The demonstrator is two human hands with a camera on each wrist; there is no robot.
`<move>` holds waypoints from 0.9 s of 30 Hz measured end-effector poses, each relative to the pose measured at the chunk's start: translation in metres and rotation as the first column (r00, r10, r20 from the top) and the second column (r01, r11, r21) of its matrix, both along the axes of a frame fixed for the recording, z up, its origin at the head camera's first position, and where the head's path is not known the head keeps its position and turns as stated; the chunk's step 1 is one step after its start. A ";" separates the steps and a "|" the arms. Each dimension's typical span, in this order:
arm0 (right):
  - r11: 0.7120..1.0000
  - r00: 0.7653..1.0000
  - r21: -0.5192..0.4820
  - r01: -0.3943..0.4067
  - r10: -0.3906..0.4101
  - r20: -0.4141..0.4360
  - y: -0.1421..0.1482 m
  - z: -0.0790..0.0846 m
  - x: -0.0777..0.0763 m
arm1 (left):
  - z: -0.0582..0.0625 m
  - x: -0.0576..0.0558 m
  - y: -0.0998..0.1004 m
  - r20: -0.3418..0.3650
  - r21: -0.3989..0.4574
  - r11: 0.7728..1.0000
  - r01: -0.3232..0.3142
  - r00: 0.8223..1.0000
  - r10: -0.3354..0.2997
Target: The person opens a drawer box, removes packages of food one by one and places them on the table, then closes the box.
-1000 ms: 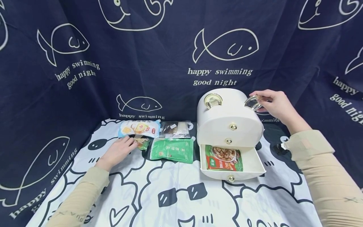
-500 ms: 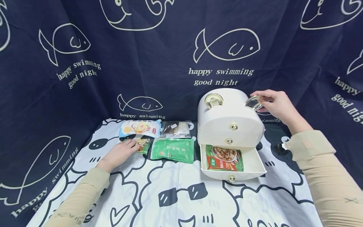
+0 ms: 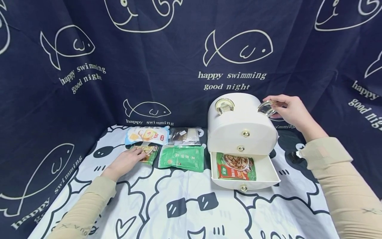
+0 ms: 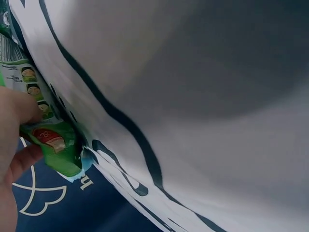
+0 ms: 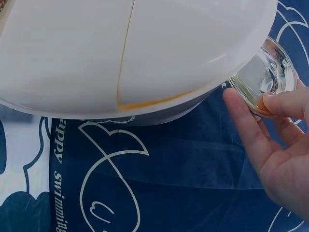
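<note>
My left hand (image 3: 126,161) pinches the left end of a small green food packet (image 3: 150,154) on the table's left side. In the left wrist view the packet (image 4: 63,145) shows its green printed back, with the thumb on one face and a finger behind. My right hand (image 3: 287,108) holds the round, shiny gold ear (image 3: 266,108) on top of a white drawer box (image 3: 235,132); the right wrist view shows thumb and fingers around the ear's (image 5: 273,72) rim. The box's bottom drawer (image 3: 264,167) stands pulled out, with a red and green food packet (image 3: 237,167) inside.
Right of the left hand lies a green pouch (image 3: 182,158). Behind it are a blue and white snack bag (image 3: 147,135) and a dark clear-windowed packet (image 3: 185,136). A navy fish-print curtain (image 3: 179,66) rises behind the patterned tablecloth (image 3: 155,205).
The left hand has drawn the small green packet slightly toward the front, so more of it shows. The right hand stays on the gold ear.
</note>
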State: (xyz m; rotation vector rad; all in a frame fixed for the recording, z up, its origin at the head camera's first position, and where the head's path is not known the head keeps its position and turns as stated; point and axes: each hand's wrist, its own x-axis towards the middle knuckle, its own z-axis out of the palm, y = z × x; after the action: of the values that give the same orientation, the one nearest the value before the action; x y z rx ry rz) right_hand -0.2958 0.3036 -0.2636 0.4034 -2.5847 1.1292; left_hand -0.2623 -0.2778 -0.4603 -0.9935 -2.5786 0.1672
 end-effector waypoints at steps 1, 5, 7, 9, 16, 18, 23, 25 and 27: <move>1.000 1.000 -0.001 0.000 0.000 0.001 0.000 0.000 0.000 | 0.000 0.000 0.001 0.004 0.004 1.000 -0.004 1.000 0.004; 1.000 1.000 0.001 0.002 -0.002 0.003 -0.001 0.000 0.000 | -0.001 -0.001 0.001 0.042 -0.020 0.999 -0.046 0.998 0.047; 1.000 1.000 -0.001 0.000 0.000 0.003 -0.001 0.000 -0.001 | -0.002 -0.001 0.001 0.074 -0.033 0.996 -0.079 0.994 0.081; 1.000 1.000 -0.005 -0.004 0.004 0.002 -0.001 0.000 -0.001 | -0.001 -0.001 0.001 0.107 -0.033 0.993 -0.111 0.988 0.114; 1.000 1.000 -0.019 -0.012 0.012 0.013 0.000 0.001 0.000 | 0.003 0.003 0.002 0.165 -0.020 0.988 -0.151 0.974 0.152; 1.000 1.000 -0.016 -0.010 0.010 0.015 -0.001 0.001 0.000 | 0.005 0.005 0.003 0.173 -0.023 0.988 -0.155 0.973 0.156; 1.000 1.000 0.006 -0.001 0.001 0.006 -0.001 0.000 -0.001 | 0.012 0.008 0.007 0.195 -0.010 0.988 -0.153 0.969 0.151; 1.000 1.000 0.020 -0.005 0.005 -0.003 0.000 0.000 -0.002 | 0.015 0.008 0.008 0.210 -0.012 0.988 -0.151 0.966 0.150; 0.999 1.000 0.037 -0.010 0.011 -0.013 0.001 0.000 -0.002 | 0.019 0.008 0.011 0.226 -0.021 0.987 -0.157 0.961 0.158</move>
State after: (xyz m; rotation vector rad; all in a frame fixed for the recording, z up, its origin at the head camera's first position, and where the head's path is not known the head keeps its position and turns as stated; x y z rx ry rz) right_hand -0.2979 0.3045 -0.2632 0.4323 -2.5981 1.0795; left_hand -0.2539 -0.2670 -0.4414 -0.8513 -2.8681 0.1041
